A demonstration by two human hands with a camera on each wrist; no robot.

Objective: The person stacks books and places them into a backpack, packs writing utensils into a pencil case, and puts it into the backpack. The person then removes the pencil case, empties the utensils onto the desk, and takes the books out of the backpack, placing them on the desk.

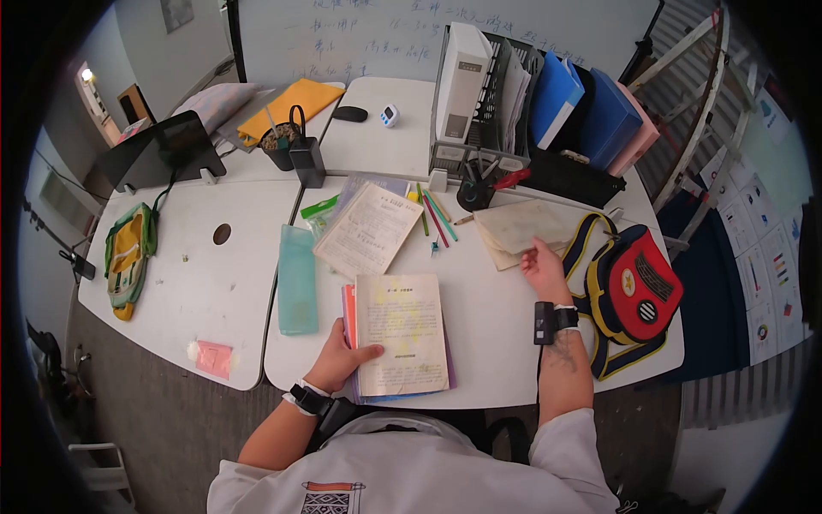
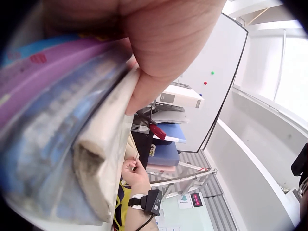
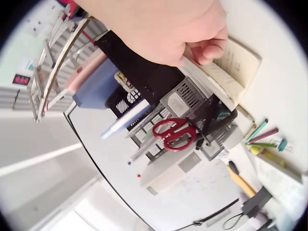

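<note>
At twelve o'clock on the desk (image 1: 505, 325) stands a wire file rack (image 1: 484, 128) with a white box (image 1: 462, 81) and blue folders (image 1: 556, 94). Red scissors (image 3: 173, 134) poke out of the pen pot (image 1: 473, 193). A teal pencil case (image 1: 296, 278) lies at nine o'clock, a red backpack (image 1: 638, 291) at three. Coloured pens (image 1: 437, 218) are scattered near centre. Far left sits a green bag (image 1: 128, 253).

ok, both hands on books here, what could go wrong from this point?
1. The left hand grips only the edge of the book stack, which sits at the desk's near edge; it could slide off.
2. The right hand lifting the worn book may sweep the loose pens or knock the pen cup beside it.
</note>
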